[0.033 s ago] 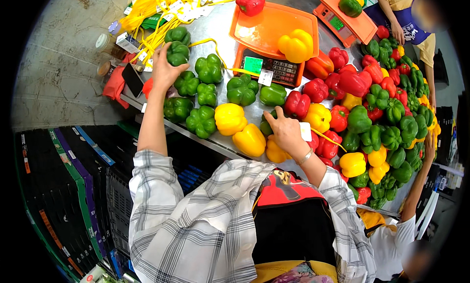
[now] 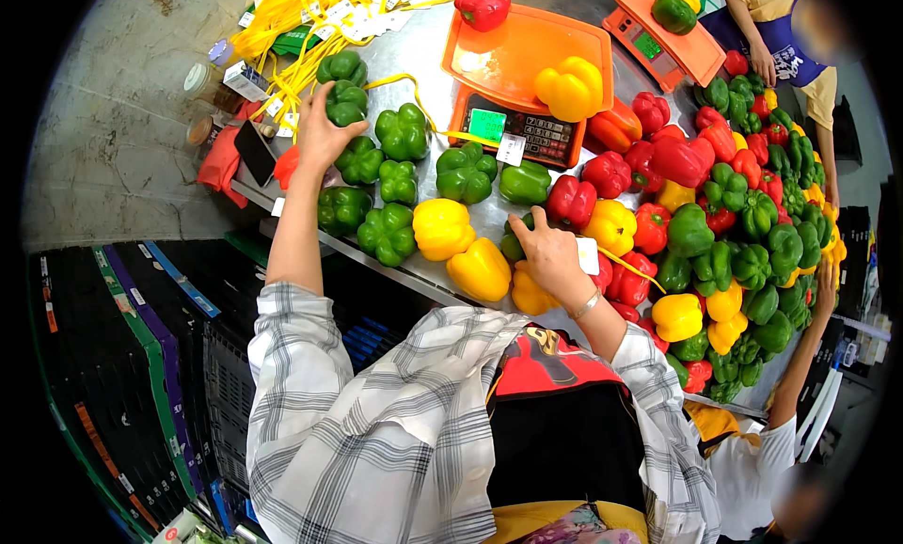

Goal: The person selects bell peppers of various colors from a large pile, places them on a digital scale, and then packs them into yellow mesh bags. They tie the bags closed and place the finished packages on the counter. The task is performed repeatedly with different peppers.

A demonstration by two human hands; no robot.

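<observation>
Fingers of left hand [image 2: 320,135] clamped on green pepper [image 2: 346,104], right hand [image 2: 550,252] curled over peppers, both unmoved.

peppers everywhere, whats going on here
A person in a checked shirt leans over a metal table heaped with bell peppers. Their left hand grips a green pepper near a pile of yellow tag strings. Their right hand rests on the peppers at the near edge, by a white tag. A yellow pepper sits on an orange scale.
</observation>
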